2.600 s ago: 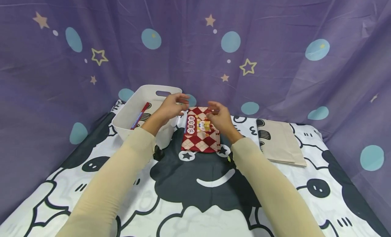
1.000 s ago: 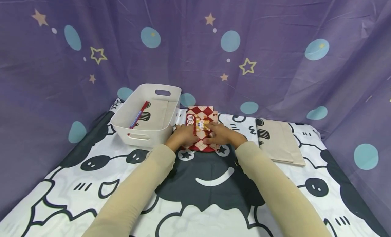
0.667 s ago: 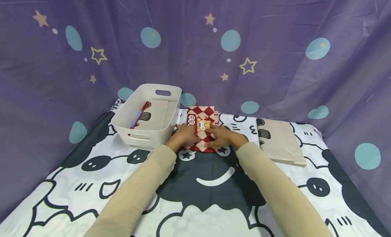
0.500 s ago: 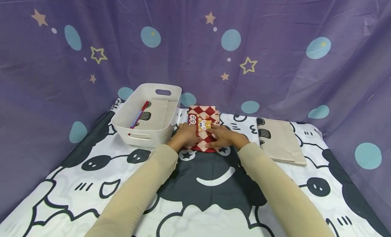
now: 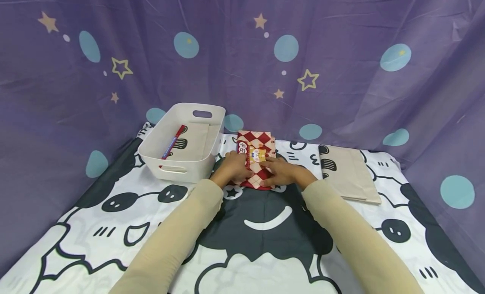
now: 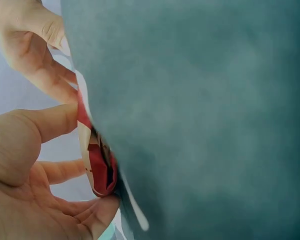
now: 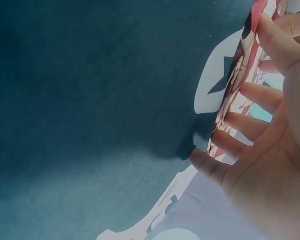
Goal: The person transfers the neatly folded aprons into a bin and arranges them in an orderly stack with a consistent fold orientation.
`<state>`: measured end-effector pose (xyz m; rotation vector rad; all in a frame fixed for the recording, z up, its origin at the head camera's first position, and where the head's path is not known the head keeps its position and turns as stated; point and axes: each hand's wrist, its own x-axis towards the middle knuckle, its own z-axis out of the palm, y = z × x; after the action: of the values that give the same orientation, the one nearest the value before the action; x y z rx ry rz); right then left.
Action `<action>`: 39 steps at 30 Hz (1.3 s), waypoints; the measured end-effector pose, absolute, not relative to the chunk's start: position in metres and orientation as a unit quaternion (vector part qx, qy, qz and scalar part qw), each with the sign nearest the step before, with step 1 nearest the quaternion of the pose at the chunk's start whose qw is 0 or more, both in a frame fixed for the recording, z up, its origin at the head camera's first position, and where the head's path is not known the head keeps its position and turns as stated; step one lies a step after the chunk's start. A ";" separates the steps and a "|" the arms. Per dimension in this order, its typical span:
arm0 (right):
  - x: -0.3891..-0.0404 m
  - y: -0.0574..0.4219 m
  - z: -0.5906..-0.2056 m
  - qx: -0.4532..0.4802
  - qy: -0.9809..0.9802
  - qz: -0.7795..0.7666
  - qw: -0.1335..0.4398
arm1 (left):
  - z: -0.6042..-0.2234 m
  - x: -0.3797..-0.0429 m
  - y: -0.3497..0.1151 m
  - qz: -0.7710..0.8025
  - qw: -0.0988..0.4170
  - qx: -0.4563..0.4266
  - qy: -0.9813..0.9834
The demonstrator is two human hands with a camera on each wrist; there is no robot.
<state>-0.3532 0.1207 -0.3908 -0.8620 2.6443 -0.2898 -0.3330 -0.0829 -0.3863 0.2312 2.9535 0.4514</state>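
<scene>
A flat, rectangular red-and-cream checked packet (image 5: 257, 155) lies by the middle of the far edge of the cloth-covered worktop (image 5: 265, 264). The left hand (image 5: 235, 167) pinches its left side between thumb and bent fingers; the right hand's (image 5: 283, 171) grip is spread, touching its right side. A white plastic basket (image 5: 198, 172) stands toward the far left corner.

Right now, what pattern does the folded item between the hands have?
The folded item has red and cream diamond checks, showing best in the head view.
</scene>
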 end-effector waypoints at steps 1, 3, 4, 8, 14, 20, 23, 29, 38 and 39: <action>-0.353 0.122 -0.391 -0.303 0.932 -0.101 0.172 | -0.386 -0.333 -0.082 0.153 0.072 0.079 0.983; -0.352 0.125 -0.390 -0.301 0.932 -0.099 0.175 | -0.386 -0.333 -0.079 0.156 0.069 0.082 0.982; -0.352 0.126 -0.390 -0.303 0.932 -0.097 0.174 | -0.387 -0.333 -0.078 0.157 0.068 0.083 0.982; -0.348 0.131 -0.387 -0.320 0.929 -0.090 0.164 | -0.388 -0.333 -0.074 0.159 0.065 0.088 0.981; -0.345 0.134 -0.386 -0.329 0.927 -0.102 0.151 | -0.389 -0.335 -0.075 0.178 0.077 0.094 0.976; -0.351 0.136 -0.393 -0.309 0.934 -0.141 0.108 | -0.389 -0.343 -0.085 0.258 0.072 0.094 0.959; -0.355 0.138 -0.395 -0.293 0.938 -0.165 0.081 | -0.391 -0.348 -0.090 0.324 0.061 0.071 0.941; -0.363 0.144 -0.397 -0.221 0.945 -0.233 0.057 | -0.396 -0.355 -0.097 0.450 0.069 -0.017 0.890; -0.370 0.143 -0.393 -0.041 0.903 -0.409 0.129 | -0.394 -0.354 -0.098 0.548 0.083 -0.093 0.827; -0.370 0.142 -0.392 -0.026 0.893 -0.428 0.138 | -0.394 -0.354 -0.098 0.556 0.083 -0.098 0.821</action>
<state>-0.3700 0.1420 -0.3920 -0.0756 2.5819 -1.2372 -0.3535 -0.0983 -0.3941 -0.2926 2.4513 1.6596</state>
